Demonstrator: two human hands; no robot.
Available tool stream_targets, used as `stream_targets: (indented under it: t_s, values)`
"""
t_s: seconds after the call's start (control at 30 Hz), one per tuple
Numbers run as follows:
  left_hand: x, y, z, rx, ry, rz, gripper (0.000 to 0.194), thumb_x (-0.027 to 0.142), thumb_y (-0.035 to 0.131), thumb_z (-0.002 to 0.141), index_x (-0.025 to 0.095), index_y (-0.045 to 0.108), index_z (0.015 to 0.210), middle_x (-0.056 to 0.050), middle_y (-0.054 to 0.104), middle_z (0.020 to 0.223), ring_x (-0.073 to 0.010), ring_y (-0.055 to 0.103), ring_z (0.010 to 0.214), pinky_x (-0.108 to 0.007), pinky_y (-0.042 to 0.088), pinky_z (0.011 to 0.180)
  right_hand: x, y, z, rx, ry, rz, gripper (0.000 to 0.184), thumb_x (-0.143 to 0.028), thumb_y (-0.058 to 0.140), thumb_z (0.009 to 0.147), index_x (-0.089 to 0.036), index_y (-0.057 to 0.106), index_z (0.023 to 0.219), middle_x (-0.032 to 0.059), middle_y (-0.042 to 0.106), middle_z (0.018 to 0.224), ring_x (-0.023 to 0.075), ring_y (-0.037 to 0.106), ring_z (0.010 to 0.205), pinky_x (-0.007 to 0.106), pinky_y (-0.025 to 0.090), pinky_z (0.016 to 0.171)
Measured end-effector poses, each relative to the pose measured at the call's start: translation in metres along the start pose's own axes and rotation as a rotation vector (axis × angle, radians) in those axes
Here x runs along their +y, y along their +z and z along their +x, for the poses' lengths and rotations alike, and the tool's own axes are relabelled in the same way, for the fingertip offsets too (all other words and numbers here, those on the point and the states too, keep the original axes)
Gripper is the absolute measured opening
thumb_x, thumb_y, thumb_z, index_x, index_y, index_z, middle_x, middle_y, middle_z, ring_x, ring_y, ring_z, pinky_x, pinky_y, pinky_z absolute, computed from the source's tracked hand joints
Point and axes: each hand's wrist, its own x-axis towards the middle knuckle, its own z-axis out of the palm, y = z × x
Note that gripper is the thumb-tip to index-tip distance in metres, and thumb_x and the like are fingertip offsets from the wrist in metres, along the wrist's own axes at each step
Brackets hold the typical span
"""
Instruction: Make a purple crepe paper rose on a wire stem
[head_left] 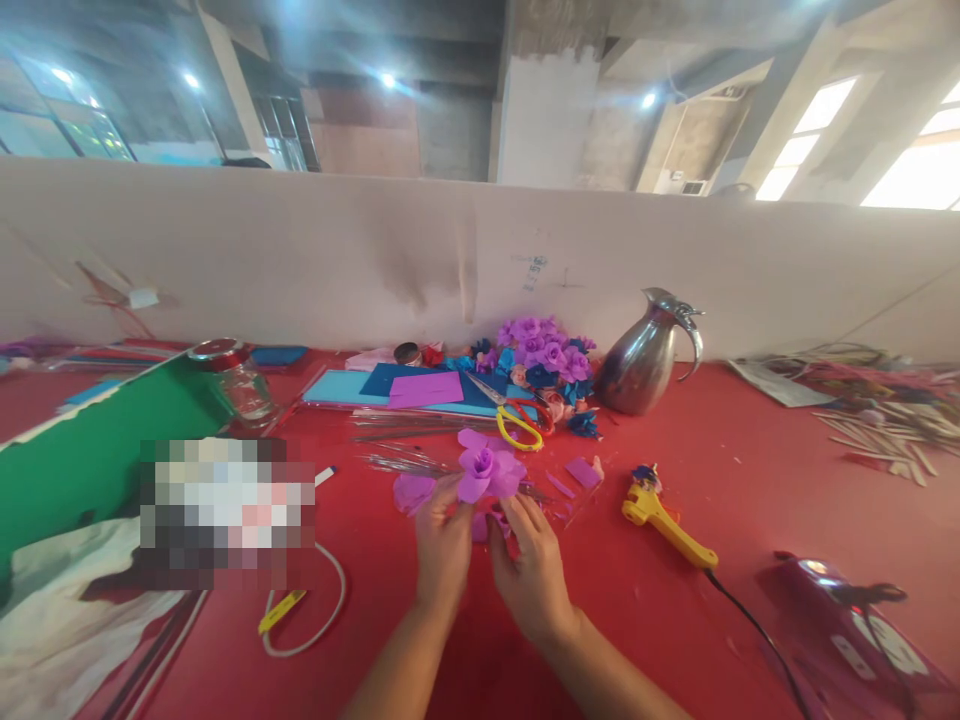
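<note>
Between my two hands is a purple paper flower [483, 468], its petals spread and its rolled centre facing up. My left hand [442, 550] grips it from the left, the fingertips partly hidden beneath the petals. Closed at its lower right is my right hand [534, 565], thumb and fingers pinched near the petals' underside. Loose purple petals [414, 492] lie just left of the flower, and a purple paper scrap [583, 472] lies to the right. Beyond the flower rest scissors with yellow and red handles [519, 432], blades pointing up and left.
A yellow glue gun [671, 525] lies right of my hands, its cord running toward a power strip [855, 620]. Farther back are coloured paper sheets [426, 388], finished paper flowers [536, 345], a metal jug [641, 360] and a glass jar [238, 385]. A white cable [339, 600] curls at left.
</note>
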Motion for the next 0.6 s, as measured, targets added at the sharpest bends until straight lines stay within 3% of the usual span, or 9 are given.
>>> stream_targets:
  t_s: [0.1,0.3,0.47,0.6]
  values:
    - [-0.004,0.000,0.001,0.025,0.011,0.026,0.022,0.032,0.068,0.070,0.019,0.075,0.086,-0.003,0.072,0.076,-0.0236,0.063,0.085,-0.030,0.048,0.075,-0.002,-0.003,0.002,0.022,0.100,0.208,0.039,-0.014,0.055,0.078,-0.025,0.064,0.114,0.0087,0.062,0.108,0.0227,0.057,0.102,0.035,0.047,0.086]
    - [-0.008,0.002,0.000,-0.014,0.009,0.090,0.021,0.027,0.062,0.074,0.020,0.075,0.089,-0.004,0.073,0.084,-0.0227,0.064,0.085,-0.030,0.048,0.074,-0.004,-0.011,0.018,0.068,0.695,1.053,0.014,-0.030,0.068,0.076,-0.022,0.070,0.087,0.0002,0.066,0.078,0.0124,0.059,0.066,0.023,0.048,0.064]
    - [-0.009,0.001,-0.001,-0.005,-0.012,0.124,0.022,0.025,0.061,0.073,0.021,0.074,0.090,-0.004,0.073,0.088,-0.0223,0.064,0.086,-0.029,0.048,0.072,-0.013,-0.011,0.023,0.078,0.778,1.131,0.020,-0.025,0.080,0.065,-0.019,0.068,0.080,-0.0030,0.065,0.068,0.0067,0.055,0.058,0.016,0.045,0.057]
    - [-0.010,0.001,0.000,-0.010,-0.002,0.099,0.022,0.026,0.062,0.072,0.020,0.074,0.090,-0.005,0.072,0.088,-0.0226,0.063,0.085,-0.030,0.048,0.073,-0.016,-0.012,0.020,0.041,0.743,1.055,0.023,-0.026,0.078,0.069,-0.019,0.066,0.087,-0.0019,0.067,0.071,0.0079,0.057,0.061,0.017,0.046,0.059]
